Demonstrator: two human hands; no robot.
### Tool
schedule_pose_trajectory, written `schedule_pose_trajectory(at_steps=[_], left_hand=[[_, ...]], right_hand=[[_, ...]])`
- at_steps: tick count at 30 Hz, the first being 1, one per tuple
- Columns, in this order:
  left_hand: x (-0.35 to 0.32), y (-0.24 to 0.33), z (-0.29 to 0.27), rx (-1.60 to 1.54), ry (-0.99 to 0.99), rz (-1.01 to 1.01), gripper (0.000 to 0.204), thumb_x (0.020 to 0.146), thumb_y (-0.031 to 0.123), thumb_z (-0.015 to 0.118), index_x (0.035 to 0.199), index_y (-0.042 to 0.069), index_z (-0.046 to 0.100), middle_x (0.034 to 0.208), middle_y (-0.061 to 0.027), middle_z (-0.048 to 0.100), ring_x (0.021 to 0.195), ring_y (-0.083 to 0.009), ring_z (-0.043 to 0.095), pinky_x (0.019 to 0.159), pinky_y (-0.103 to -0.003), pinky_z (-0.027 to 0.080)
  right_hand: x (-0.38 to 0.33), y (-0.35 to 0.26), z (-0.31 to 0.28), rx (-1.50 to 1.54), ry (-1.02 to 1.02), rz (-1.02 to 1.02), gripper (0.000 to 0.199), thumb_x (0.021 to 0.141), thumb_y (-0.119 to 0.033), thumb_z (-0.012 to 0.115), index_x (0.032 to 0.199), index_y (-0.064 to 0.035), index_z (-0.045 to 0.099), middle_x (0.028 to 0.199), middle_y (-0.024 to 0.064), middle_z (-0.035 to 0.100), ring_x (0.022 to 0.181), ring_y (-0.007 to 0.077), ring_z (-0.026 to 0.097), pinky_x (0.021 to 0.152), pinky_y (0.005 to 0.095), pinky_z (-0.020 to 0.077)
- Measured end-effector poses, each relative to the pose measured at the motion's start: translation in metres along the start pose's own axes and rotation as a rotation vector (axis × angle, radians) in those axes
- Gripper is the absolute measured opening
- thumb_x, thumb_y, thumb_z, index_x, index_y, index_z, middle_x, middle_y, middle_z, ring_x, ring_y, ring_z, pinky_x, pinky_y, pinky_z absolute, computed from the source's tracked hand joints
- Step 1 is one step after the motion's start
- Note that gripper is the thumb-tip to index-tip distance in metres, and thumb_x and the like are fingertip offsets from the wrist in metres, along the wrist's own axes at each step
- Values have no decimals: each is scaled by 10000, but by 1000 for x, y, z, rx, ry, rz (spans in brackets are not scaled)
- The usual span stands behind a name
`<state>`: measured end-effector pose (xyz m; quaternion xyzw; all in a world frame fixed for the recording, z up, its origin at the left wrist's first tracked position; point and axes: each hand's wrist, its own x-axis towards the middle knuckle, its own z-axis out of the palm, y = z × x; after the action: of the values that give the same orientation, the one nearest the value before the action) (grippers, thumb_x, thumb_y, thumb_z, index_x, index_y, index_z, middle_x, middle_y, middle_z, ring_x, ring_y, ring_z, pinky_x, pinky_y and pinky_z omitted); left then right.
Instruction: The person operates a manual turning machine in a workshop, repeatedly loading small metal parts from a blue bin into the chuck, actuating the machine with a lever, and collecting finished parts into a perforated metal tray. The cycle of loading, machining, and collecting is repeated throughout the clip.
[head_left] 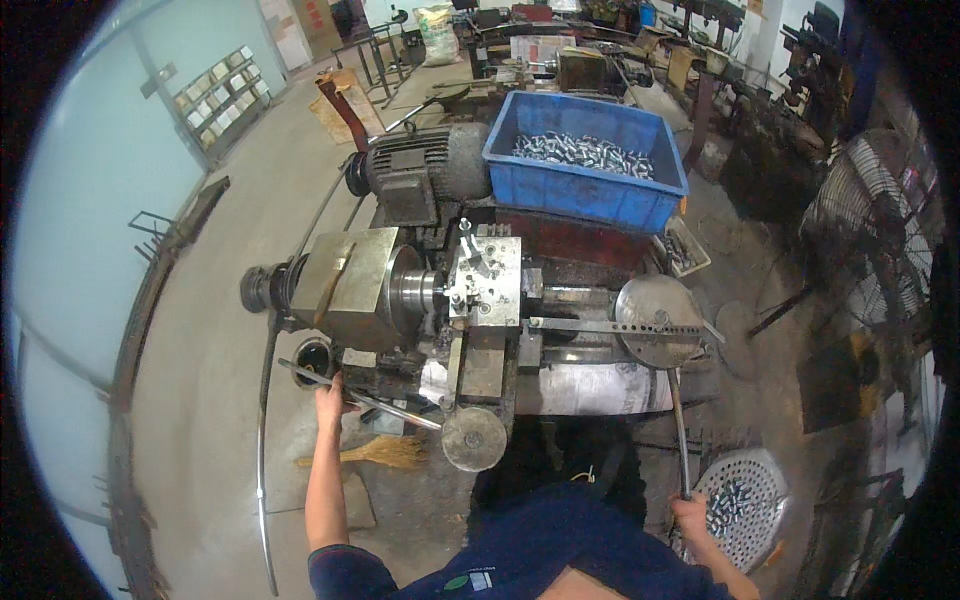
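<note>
Left hand point(333, 400) grips a thin steel lever point(360, 398); right hand point(690, 513) clasps a long round rod point(679, 430).

A person stands over a small metalworking lathe point(430, 300) in a cluttered workshop, seen from above. The left hand point(330, 400) grips a long thin metal lever point(360, 396) at the machine's near left side. The right hand point(690, 513) holds the lower end of a long steel handle point(679, 430) that rises to a round metal disc point(655, 305) on the lathe's right. Just beside the right hand sits a perforated round basket point(745, 505) holding small shiny metal parts. Behind the lathe is a grey electric motor point(420, 170) and a blue plastic crate point(585, 160) filled with similar silvery parts. A large floor fan point(870, 240) stands at the far right.
</note>
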<state>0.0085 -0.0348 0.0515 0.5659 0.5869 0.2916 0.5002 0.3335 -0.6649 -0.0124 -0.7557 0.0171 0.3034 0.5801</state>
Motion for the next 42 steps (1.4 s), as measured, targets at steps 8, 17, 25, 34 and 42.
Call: schedule_pose_trajectory(at_steps=[8, 17, 25, 34, 42], left_hand=[[-3, 8, 2, -1, -40, -51, 451, 841, 365, 535, 945, -73, 548, 672, -152, 580, 472, -243, 597, 384, -312, 500], [6, 4, -15, 115, -172, -103, 455, 852, 377, 524, 997, -54, 517, 668, -170, 594, 495, -246, 612, 404, -319, 512], [-15, -2, -15, -12, -346, -118, 532, 862, 427, 499, 1059, -67, 491, 788, -165, 626, 610, -204, 612, 530, -307, 512], [21, -86, -18, 1122, -234, 119, 659, 742, 529, 577, 1183, 43, 513, 1106, -201, 565, 1018, -318, 548, 853, -382, 435], [21, -177, 50, 977, 129, 100, 425, 781, 471, 538, 818, 58, 627, 841, -183, 633, 791, -342, 618, 661, -450, 490]], right_hand=[[-30, -48, 36, -166, 47, -1, 83, 630, -59, 578, 711, -39, 578, 611, -25, 497, 542, 81, 445, 481, 242, 339], [62, -78, -81, -1241, 371, -414, 318, 552, -165, 615, 823, -3, 572, 698, 209, 573, 654, 383, 548, 591, 469, 432], [208, -126, -113, -1350, 871, -537, 617, 597, -163, 609, 1183, -34, 465, 1069, 187, 535, 1018, 351, 498, 883, 428, 388], [98, -77, 24, -933, 493, -666, 609, 551, -88, 570, 1151, -13, 501, 1208, 194, 485, 1144, 350, 433, 967, 392, 341], [73, -76, 69, -798, 176, -491, 344, 539, -103, 614, 872, -27, 654, 844, 168, 632, 818, 327, 606, 740, 364, 483]])
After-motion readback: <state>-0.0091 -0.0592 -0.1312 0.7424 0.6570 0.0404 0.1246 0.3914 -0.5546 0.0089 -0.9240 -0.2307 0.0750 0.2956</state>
